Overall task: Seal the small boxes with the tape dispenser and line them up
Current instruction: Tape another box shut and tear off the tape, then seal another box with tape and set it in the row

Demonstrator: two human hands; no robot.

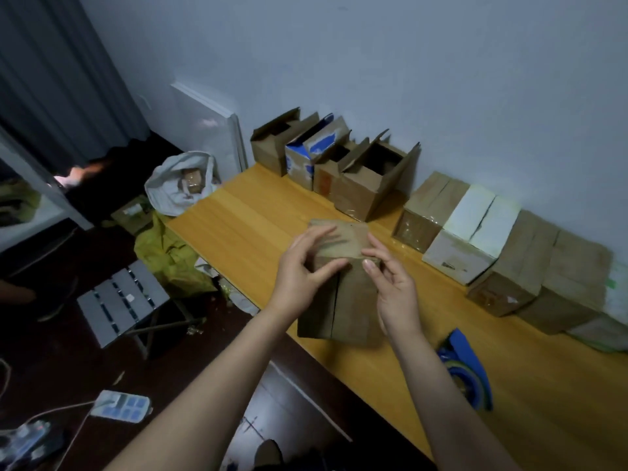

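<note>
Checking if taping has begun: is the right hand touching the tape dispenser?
Apart. Head view: right hand holds the brown box; bare table separates it from the tape dispenser.

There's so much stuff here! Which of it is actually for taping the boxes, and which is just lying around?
For the job: brown box held by left hand and right hand; blue tape dispenser; open boxes; closed boxes in a row.

Just lying about: white bag; grey stool; power strip; white board.

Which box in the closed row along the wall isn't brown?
The white box, second from the left in that row. The other boxes in the row are plain brown cardboard.
</note>
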